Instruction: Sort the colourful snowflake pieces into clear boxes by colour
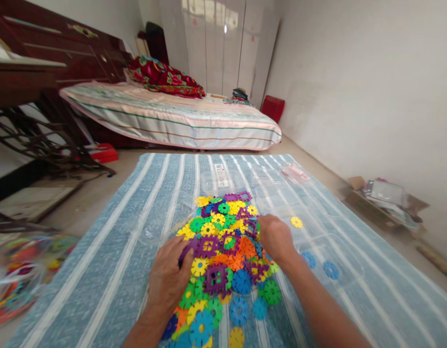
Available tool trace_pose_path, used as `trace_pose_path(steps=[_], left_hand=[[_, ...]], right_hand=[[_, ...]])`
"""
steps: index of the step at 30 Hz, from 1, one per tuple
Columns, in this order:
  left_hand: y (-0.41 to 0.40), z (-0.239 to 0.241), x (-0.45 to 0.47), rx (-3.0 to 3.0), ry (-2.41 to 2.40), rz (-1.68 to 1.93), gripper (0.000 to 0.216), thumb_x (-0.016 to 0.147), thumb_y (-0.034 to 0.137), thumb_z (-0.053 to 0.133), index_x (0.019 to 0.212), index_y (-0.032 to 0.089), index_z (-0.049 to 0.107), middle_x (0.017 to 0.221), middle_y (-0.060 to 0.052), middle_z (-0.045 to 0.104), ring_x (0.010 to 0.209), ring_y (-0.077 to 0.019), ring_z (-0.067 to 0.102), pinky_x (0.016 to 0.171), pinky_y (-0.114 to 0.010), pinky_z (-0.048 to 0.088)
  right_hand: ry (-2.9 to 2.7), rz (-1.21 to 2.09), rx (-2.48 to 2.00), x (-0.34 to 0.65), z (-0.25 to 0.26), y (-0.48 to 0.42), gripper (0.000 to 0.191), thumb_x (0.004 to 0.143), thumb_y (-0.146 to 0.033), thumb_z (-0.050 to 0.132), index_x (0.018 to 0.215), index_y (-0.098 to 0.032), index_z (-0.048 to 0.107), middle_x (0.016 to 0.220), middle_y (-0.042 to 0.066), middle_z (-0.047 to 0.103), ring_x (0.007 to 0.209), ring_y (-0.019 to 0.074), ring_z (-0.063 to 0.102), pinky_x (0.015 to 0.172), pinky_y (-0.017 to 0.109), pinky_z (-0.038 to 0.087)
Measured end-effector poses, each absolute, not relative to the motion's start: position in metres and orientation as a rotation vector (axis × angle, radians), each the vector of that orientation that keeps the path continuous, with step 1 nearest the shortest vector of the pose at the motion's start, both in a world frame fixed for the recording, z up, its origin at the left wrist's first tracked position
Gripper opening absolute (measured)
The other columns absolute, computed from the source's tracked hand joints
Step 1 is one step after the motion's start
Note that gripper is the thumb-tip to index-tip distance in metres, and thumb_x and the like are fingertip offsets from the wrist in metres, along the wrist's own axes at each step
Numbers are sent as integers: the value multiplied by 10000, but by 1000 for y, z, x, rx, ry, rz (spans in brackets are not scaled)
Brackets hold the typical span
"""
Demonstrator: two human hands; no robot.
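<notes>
A heap of plastic building pieces lies on the striped cloth: yellow, green, blue and orange notched discs with purple square frames among them. My left hand [171,263] is at the heap's left side, thumb and fingers closed about a purple square piece [186,251] that they partly cover. Beside it lies another purple square frame [208,246]. At the heap's right edge is my right hand [276,238], fingers curled in; whatever they hold is hidden. Orange discs [247,246] lie just left of that hand. Nearer me are a blue disc [239,311] and a green disc [272,292].
To the right, one clear plastic tray holds a yellow disc [296,222], another two blue discs [331,270]. A clear box with a printed label [220,175] stands behind the heap. Bagged colourful pieces [23,275] lie on the left; a cardboard box [372,208] stands on the right.
</notes>
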State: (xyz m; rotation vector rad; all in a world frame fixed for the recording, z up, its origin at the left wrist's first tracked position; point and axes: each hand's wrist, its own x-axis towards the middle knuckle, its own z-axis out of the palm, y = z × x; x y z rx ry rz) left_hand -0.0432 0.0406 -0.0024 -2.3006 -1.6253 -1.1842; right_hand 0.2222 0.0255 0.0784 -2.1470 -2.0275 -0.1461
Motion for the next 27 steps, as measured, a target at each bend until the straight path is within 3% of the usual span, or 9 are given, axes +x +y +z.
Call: trace_pose_path(steps=[5,8,13,21,27], left_hand=[[41,-2,-44,-2291,-1578,-1188,270,857,347,461,939,167,644,1020,-125,675,1014,-249,614,931,-412,490],[42,-2,-44,-2292,-1553,-1187,282,860,350,457,946,159,645,1015,-131,677,1006,-253,616,918,-418,497],[41,-3,-45,-2289,-1573,-1236,252,847,349,473,939,189,645,1031,-109,677,1017,-255,615,924,-426,498],[43,26,-30,-2319,-1375,-1271,173,837,313,519,950,226,617,1082,-94,656,1094,-273,578,945,-484,483],[100,76,42,-2537,-1151,-1076,212,867,239,468,1011,188,614,1117,-97,654,1096,-233,575,967,-429,469]], right_hand=[[-1592,-432,-2109,247,112,56,226,897,-190,450,1014,-152,639,915,96,644,901,217,566,714,281,384],[-1544,-413,-2044,247,113,56,242,907,-234,446,1030,-155,638,901,86,652,890,209,568,728,278,382],[-1785,-173,-1916,226,74,32,250,908,-222,433,809,-196,661,768,34,647,769,155,577,695,236,374],[-1764,-93,-1568,206,13,14,150,885,-199,489,855,-195,636,793,36,634,807,174,572,767,285,417],[-1663,-54,-1491,201,2,18,109,864,-201,512,831,-206,615,782,31,613,774,187,556,741,325,425]])
